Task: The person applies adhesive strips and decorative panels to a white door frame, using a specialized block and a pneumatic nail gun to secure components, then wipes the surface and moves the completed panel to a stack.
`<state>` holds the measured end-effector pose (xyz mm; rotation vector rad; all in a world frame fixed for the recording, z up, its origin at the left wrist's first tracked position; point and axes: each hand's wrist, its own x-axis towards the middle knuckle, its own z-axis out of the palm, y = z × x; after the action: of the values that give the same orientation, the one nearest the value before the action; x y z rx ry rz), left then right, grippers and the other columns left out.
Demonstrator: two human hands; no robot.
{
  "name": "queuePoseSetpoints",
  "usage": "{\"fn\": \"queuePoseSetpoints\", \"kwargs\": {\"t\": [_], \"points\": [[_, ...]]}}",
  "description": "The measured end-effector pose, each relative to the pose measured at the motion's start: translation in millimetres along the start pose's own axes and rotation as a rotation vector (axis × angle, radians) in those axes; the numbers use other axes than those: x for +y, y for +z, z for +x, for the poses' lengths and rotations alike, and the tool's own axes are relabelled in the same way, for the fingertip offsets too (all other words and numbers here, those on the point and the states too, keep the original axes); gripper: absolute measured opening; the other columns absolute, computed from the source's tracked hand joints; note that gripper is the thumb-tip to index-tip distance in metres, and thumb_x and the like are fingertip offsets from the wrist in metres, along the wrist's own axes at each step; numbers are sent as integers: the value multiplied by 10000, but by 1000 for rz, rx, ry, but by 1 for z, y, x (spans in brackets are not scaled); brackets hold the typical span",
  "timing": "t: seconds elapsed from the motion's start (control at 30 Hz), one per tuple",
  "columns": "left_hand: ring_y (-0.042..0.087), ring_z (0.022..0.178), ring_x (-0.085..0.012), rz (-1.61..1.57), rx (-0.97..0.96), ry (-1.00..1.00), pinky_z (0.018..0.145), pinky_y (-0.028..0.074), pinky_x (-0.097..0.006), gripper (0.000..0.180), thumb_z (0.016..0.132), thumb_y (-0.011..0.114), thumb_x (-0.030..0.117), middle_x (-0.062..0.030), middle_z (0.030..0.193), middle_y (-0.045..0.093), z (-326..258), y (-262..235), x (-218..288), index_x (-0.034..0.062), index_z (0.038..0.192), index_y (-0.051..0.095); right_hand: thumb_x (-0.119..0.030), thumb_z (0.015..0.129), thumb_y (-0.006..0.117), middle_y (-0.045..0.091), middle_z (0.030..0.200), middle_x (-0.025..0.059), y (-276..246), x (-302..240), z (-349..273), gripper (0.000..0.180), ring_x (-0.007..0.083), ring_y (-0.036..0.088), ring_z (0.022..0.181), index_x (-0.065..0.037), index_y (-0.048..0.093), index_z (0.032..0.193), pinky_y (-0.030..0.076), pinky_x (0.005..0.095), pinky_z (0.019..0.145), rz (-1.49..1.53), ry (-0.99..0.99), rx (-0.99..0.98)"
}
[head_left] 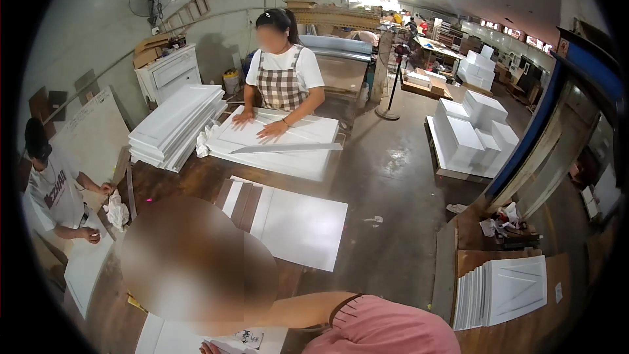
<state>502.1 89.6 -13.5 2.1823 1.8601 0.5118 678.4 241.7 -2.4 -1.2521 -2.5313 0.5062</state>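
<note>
Neither of the wearer's own hands is in view, so whether either grip is apart or closed cannot be told. Nearest, at the lower edge, a co-worker in a pink ribbed top stretches an arm left, and a hand lies with loose fingers on a flat white painted board, beside a small white paper sheet with dark print. By the look of it, panels are being checked by touch, and this board is the one in hand. Shifting it would call for two hands at its edges, since it lies flat on the dark brown wooden desk. Beyond lies a larger white rectangular panel with brown wooden slats on its left part. To the right a stack of white framed door panels rests near a small white label. Farther off, a person in a checked apron presses both palms on a white framed door, a tall pile of white boards at their side. Brown cardboard boxes top a white cabinet at the wall.
</note>
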Motion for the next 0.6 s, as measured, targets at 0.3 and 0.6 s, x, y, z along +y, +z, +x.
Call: {"fn": "queuePoseSetpoints", "kwargs": {"t": [0.3, 0.6], "points": [[273, 1541, -432, -51, 29, 15, 1243, 161, -639, 883, 916, 729, 521, -247, 1637, 373, -1, 6, 3, -7, 1556, 427, -265, 908, 638, 684, 924, 140, -65, -17, 8, 656, 353, 671, 843, -162, 473, 1534, 503, 497, 806, 250, -42, 414], [322, 1518, -438, -63, 96, 17, 1235, 218, -617, 817, 869, 779, 393, -232, 1625, 399, -51, 22, -7, 38, 1539, 476, -340, 948, 655, 673, 1062, 124, -3, 169, -54, 563, 336, 694, 954, -255, 530, 1490, 561, 470, 805, -14, 324, 228]]}}
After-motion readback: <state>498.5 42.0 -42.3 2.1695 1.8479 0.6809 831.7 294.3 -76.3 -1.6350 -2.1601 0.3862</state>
